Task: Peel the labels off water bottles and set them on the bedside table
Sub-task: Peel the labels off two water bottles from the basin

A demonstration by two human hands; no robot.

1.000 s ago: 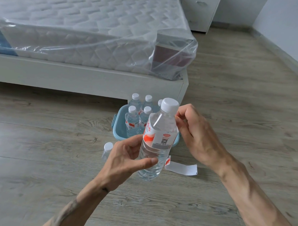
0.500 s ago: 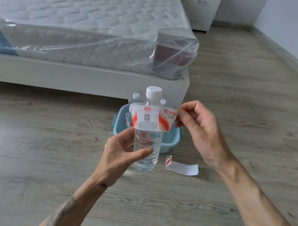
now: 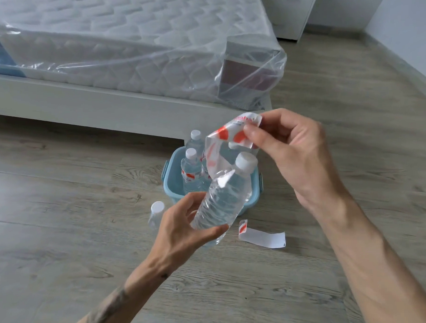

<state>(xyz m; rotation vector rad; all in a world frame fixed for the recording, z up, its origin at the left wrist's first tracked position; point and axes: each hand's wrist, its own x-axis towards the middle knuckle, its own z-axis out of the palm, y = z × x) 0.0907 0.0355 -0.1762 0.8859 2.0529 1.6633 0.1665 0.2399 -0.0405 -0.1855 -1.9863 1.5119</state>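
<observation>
1. We note the left hand (image 3: 182, 225) wrapped around the lower half of a bottle (image 3: 223, 202), fingers and thumb curled on it. The bottle is in the air above the floor (image 3: 64, 215), tilted, with its cap (image 3: 245, 161) up and to the right.
2. The right hand (image 3: 296, 156) pinches the label (image 3: 221, 139) between thumb and fingers, raised above the cap. The strip runs down to the bottle's shoulder. We cannot tell whether its lower end is glued there or only lying against it.
3. Handling, bottle: it looks full, so we judge it fairly heavy for one hand. The wall is thin and ribbed and should dent under a hard squeeze. Bare plastic may be slippery. Best hold is the ribbed lower body, or the stiffer neck under the cap.
4. Handling, label: the film is thin, limp and curling, and likely to tear if jerked. We would take it close to the seam and pull steadily.
5. A blue tub (image 3: 171, 184) sits on the floor at the corner of the bed (image 3: 108, 109), holding labelled bottles (image 3: 190, 169).
6. Another bottle (image 3: 157, 210) stands on the floor left of the tub, partly hidden by the left hand. A loose label (image 3: 265, 238) lies flat near the tub's right corner.
7. The bedside table (image 3: 289, 13) is well apart, beyond the bed. Its top is out of view.
</observation>
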